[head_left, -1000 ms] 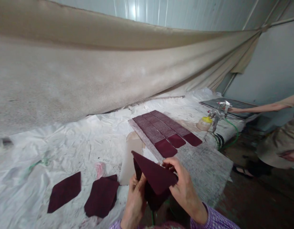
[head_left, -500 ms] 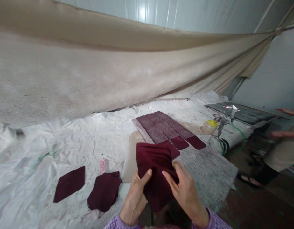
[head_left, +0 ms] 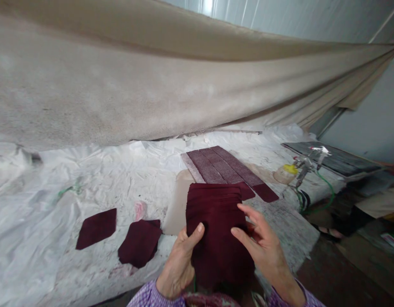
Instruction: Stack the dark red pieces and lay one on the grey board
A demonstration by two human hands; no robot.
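Note:
A stack of dark maroon cloth pieces (head_left: 218,230) is in front of me, its top edge layered. My left hand (head_left: 181,262) grips its left side, thumb on top and fingers underneath. At the right edge, my right hand (head_left: 269,245) has its thumb and fingers apart, the fingertips at or just beside the cloth. Behind the stack, long speckled maroon strips (head_left: 216,164) lie side by side on a board, with plain maroon ends. To the left lie a single maroon piece (head_left: 97,229) and a small maroon pile (head_left: 140,244).
Spray guns (head_left: 312,160) with a yellow-lidded cup (head_left: 285,174) and green hose stand at the right. A dark panel (head_left: 337,160) lies behind them. Pink scrap (head_left: 140,210) sits by the small pile. A person's leg and foot (head_left: 331,232) show at the far right.
The held cloth has been spread flatter and wider. My right hand has loosened from its edge and its fingers have opened. The view has shifted left, and the other person's arms have mostly left view.

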